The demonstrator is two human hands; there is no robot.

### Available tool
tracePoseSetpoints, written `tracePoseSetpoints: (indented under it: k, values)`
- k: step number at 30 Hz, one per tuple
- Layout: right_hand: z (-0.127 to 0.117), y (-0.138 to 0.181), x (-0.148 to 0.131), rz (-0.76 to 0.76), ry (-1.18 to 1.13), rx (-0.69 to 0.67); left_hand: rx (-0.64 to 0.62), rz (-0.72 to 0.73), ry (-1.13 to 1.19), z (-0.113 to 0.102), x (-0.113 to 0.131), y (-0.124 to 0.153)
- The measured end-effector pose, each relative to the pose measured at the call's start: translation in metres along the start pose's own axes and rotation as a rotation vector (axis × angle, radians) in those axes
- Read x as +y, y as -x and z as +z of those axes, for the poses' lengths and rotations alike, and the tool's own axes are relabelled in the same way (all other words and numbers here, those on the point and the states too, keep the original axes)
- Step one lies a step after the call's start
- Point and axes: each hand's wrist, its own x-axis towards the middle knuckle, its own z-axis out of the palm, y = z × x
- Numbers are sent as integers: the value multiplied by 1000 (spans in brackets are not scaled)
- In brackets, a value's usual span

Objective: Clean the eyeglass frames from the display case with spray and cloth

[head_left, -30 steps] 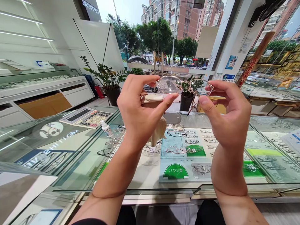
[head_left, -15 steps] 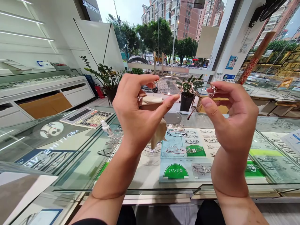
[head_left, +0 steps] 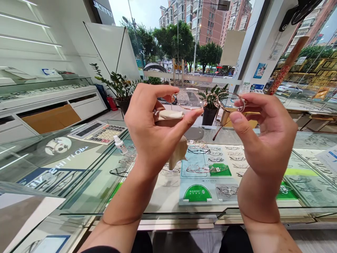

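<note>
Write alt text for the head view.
The left hand and right hand hold thin-rimmed glasses up over a glass display counter; the left also grips a beige cloth. A calculator and a small bottle sit on the counter.

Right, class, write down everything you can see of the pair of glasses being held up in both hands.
The round gold wire-framed glasses have a thin metal rim, two clear lenses and a slim bridge. They are held up roughly level above the glass display counter, lenses facing the camera. One thin temple slants down below the right-hand lens. The left hand pinches one lens between forefinger and thumb, with a beige cloth just beneath it. The right hand pinches the other lens's rim.
</note>
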Motion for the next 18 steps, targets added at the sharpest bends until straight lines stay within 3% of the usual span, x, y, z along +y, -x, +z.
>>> tracePoseSetpoints:
  k: [18]
  values:
    - [-6, 0, -2, 42, 4, -63, 68, 27, -54, -1, 4, -1]
